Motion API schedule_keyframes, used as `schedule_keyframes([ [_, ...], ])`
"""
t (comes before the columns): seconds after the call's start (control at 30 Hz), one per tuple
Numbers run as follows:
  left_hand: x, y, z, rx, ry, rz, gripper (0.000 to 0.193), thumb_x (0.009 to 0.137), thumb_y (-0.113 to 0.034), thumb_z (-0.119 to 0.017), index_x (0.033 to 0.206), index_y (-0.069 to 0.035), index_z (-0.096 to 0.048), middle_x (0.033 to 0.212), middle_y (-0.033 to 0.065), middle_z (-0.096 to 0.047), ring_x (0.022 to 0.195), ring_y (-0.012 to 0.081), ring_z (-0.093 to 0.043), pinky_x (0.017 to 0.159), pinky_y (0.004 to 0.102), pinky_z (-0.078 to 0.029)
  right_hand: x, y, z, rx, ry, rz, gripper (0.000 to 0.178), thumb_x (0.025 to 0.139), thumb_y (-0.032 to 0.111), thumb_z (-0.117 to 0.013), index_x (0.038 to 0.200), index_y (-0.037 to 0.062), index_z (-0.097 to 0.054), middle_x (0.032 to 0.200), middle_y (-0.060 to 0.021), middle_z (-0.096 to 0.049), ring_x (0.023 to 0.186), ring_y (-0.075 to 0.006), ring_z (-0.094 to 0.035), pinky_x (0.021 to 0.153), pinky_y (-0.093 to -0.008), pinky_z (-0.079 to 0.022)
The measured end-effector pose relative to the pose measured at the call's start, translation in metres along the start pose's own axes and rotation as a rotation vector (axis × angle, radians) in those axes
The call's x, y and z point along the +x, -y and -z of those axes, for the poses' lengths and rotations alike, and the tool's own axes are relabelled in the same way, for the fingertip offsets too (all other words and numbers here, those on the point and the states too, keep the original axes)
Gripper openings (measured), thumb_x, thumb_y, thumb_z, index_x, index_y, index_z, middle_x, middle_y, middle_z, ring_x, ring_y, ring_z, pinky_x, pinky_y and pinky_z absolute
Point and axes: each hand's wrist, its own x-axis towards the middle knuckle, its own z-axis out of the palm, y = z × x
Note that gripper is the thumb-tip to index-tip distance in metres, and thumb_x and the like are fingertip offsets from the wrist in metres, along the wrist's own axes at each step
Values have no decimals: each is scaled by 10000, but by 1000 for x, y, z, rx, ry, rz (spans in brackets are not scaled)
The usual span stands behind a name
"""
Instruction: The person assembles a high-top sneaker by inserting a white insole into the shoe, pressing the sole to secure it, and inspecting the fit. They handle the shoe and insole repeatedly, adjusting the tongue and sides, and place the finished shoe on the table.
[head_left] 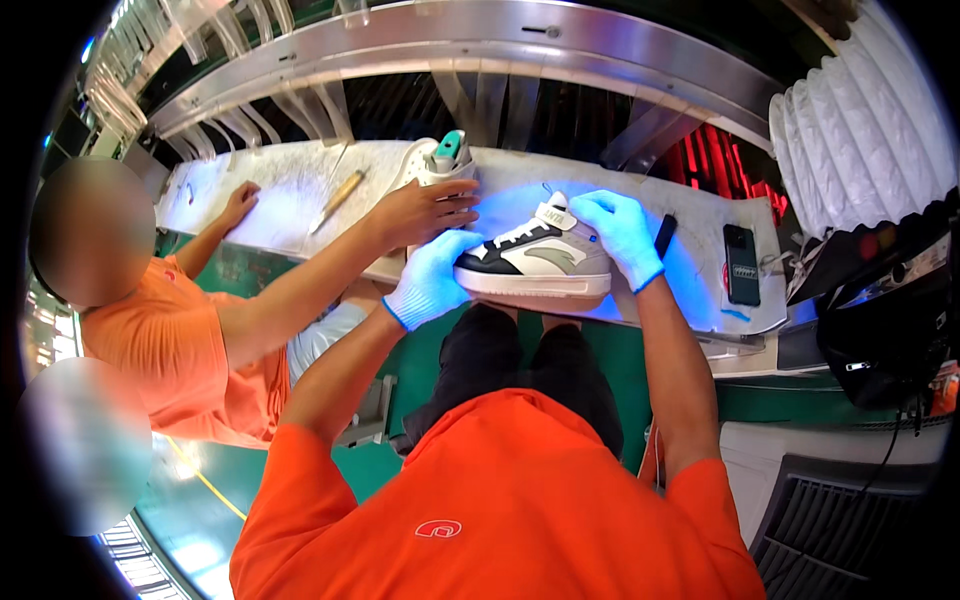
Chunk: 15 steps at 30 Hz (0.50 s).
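A white, black and grey sneaker (548, 268) is held level over the front edge of the worktable (700, 210), its toe pointing left. My left hand (432, 278), in a light knit glove lit blue, is closed around the toe end. At the heel and collar, my gloved right hand (620, 235) grips the shoe's upper back. White laces and a strap across the tongue show on top, and a small loop stands above the collar. The far side of the sneaker and some fingertips are hidden. Bluish light falls on the gloves and the tabletop around them.
On my left a co-worker's hand (425, 212) reaches across beside another white shoe (412, 168) with a teal insert (450, 150). A wooden-handled tool (342, 196) lies beyond. Rightward are a black strip (664, 236), a phone (741, 266) and a white corrugated duct (860, 130). A metal rail (440, 45) runs behind.
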Motion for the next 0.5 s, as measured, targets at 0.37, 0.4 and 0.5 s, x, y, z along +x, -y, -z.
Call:
schedule_keyframes([
  [0.37, 24, -49, 23, 141, 344, 91, 1094, 656, -379, -980, 1590, -34, -528, 1438, 233, -682, 1272, 417, -695, 1093, 478, -561, -10, 0, -8, -41, -68, 106, 291, 1013, 269, -810, 1130, 3, -830, 1060, -49, -785, 950, -128, -691, 839, -304, -554],
  [0.4, 26, -56, 16, 178, 323, 69, 1116, 651, -396, -980, 1599, -31, -517, 1441, 238, -681, 1276, 421, -692, 1094, 480, -560, -11, -4, -7, -54, -72, 93, 303, 1015, 280, -810, 1145, 6, -825, 1065, -56, -789, 964, -136, -695, 861, -307, -555],
  [0.5, 39, -68, 6, 175, 312, 70, 1130, 660, -413, -955, 1608, -9, -492, 1427, 253, -690, 1269, 433, -693, 1078, 494, -566, -16, 7, -8, -64, -67, 15, 319, 1023, 287, -803, 1162, 1, -813, 1100, -76, -792, 988, -150, -702, 905, -312, -557],
])
